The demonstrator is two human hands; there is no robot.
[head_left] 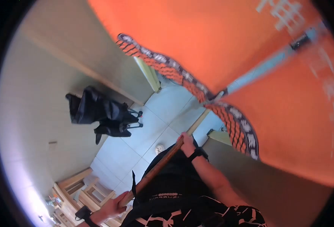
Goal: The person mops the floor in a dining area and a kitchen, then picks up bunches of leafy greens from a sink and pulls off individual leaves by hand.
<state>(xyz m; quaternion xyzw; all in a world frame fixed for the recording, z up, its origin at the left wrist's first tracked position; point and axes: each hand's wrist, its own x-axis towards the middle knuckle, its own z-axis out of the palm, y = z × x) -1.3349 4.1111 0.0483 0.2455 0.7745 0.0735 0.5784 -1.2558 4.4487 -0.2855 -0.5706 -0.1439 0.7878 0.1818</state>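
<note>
A long wooden pole (pixel 159 165), reddish brown along its middle and paler toward both ends, slants across the front of my body. My left hand (pixel 112 207) is wrapped round its lower end at the bottom left. Farther up, my right hand (pixel 187 143) grips the same pole near the centre of the view. Beyond that hand the pole runs over the floor toward the parting of an orange door curtain (pixel 167 34), where its far end is hidden. Dark bands circle both wrists.
The curtain's patterned, fringed lower edge (pixel 189 81) hangs across the doorway. A folded black item with thin legs (pixel 100 109) leans by the left wall. Wooden stools (pixel 95 195) stand at lower left. Pale tiles (pixel 151 128) cover the floor; a shoe (pixel 159 148) shows below.
</note>
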